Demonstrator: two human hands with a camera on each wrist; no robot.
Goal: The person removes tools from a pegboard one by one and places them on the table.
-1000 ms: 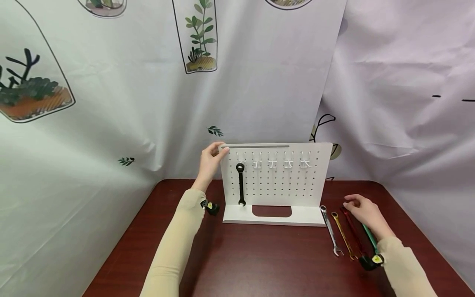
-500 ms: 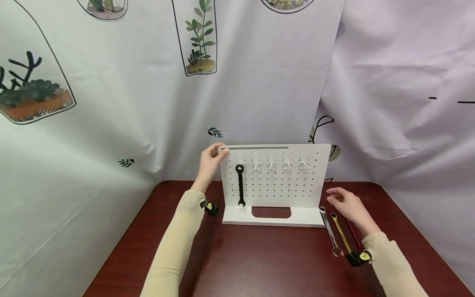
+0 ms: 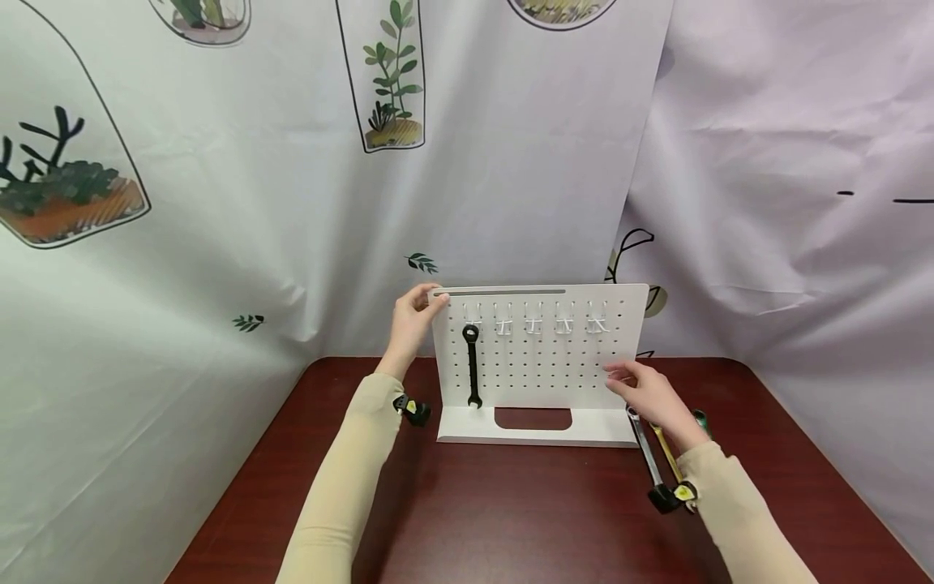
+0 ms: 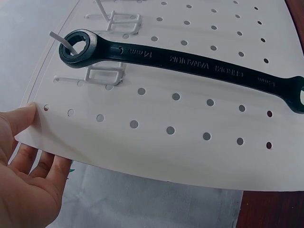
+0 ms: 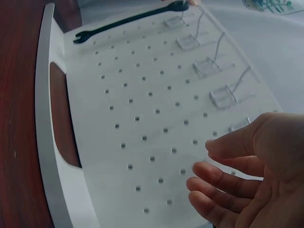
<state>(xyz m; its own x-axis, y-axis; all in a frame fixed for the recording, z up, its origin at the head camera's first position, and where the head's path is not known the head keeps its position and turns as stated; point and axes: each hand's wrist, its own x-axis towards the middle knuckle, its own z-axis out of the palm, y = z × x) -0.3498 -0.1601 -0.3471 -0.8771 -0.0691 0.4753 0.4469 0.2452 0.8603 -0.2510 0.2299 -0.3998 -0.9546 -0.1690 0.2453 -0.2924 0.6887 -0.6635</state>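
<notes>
My left hand (image 3: 412, 324) grips the top left corner of a white pegboard (image 3: 554, 389), thumb on the front and fingers behind. A black combination wrench (image 4: 190, 61) hangs by its ring end from the leftmost hook, its open end down near the board's foot. My right hand (image 3: 653, 397) hovers before the board's right side, fingers slightly bent and holding nothing. Beneath that arm lie a silver wrench (image 3: 645, 454), a yellow wrench (image 3: 666, 446) and a green wrench (image 3: 702, 420), partly covered; a red one is hidden.
Several bare wire hooks (image 3: 533, 327) run in a row along the upper board. Its base has a cutout (image 3: 533, 418) and rests on a dark red table (image 3: 525, 519). A printed cloth (image 3: 511, 162) hangs behind.
My right hand has moved left from above the red and green wrenches to the front of the board's right side. The left hand keeps its hold on the corner.
</notes>
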